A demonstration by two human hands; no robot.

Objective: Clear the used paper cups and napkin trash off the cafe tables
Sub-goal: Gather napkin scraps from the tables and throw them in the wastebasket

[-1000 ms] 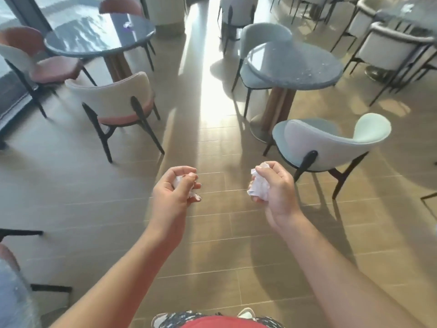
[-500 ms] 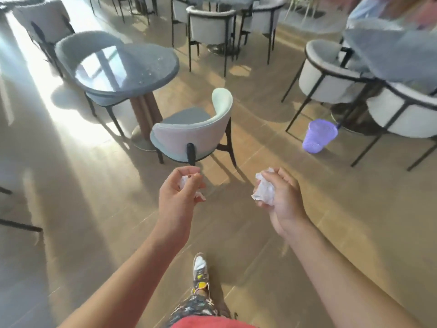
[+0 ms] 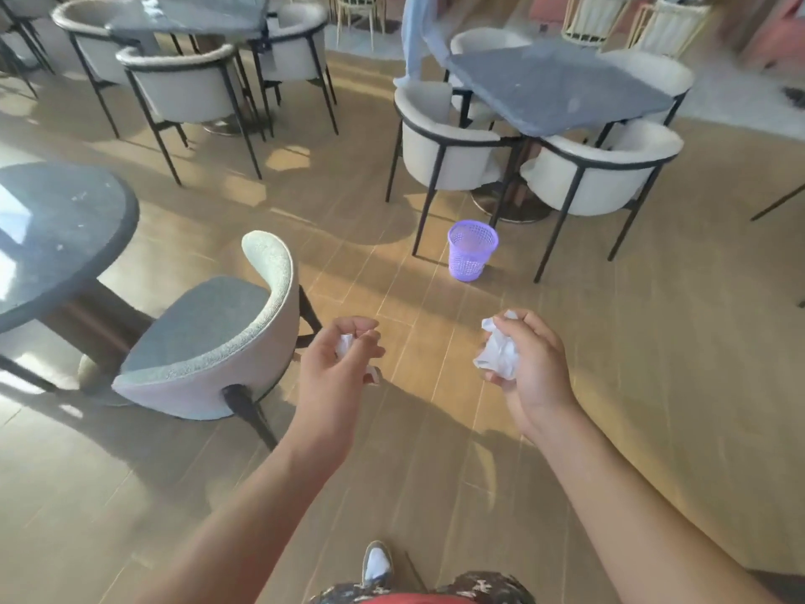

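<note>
both arms out over the wood floor, mid-frame; left hand is curled up tight, fingers and thumb pinching a small wad of white napkin; most of it is buried in the fist, a corner peeks out below the hand; right hand is wrapped round a big wad, crumpled white paper bulging out on the thumb side, fingers closed behind it; the two hands are held apart, side by side; up above, just right of centre, there's the bin, purple mesh, upright on the floor, well beyond both hands and just beside the leg of a white chair; can't tell what's inside it; that chair tucks up to a dark square table in the upper right, pale specks on its top, more white chairs round it; over at the left edge, a dark round table with sun glare on it; a grey chair just beside it, lower left, seat facing the table, curved back close to the left hand in the frame; upper left, a far table ringed by white chairs, a white blob on it at the very top, too blurred to name; bottom centre, one shoe on the floor between the forearms
</note>
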